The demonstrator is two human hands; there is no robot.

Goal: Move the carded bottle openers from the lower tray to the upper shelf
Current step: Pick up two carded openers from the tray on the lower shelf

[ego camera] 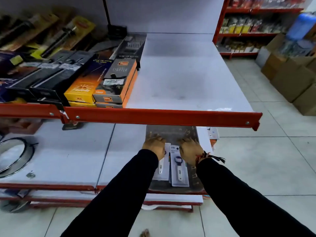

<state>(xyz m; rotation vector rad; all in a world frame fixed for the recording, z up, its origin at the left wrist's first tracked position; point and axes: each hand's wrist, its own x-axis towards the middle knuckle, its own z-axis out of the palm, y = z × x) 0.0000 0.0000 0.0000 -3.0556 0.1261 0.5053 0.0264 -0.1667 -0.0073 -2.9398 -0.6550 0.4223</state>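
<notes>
**Both hands down in the lower tray**

The upper shelf (179,79) is bare on its right half. Below it, the metal tray (172,132) holds carded bottle openers (178,165). The left hand (154,146) and right hand (189,149) rest curled on the cards; actual grip unclear.

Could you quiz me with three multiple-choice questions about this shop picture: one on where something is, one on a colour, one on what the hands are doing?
1. Where do the carded bottle openers lie?
A. in the grey tray on the lower shelf
B. on the upper shelf
C. on the floor

2. What colour is the upper shelf's front rail?
A. blue
B. red-orange
C. green

3. What are the left hand and right hand doing?
A. resting on the cardboard boxes
B. hanging at the sides
C. reaching down onto the cards

Answers: A, the cards sit in the tray; B, the rail is plainly red-orange; C, both hands are on the cards.
</notes>
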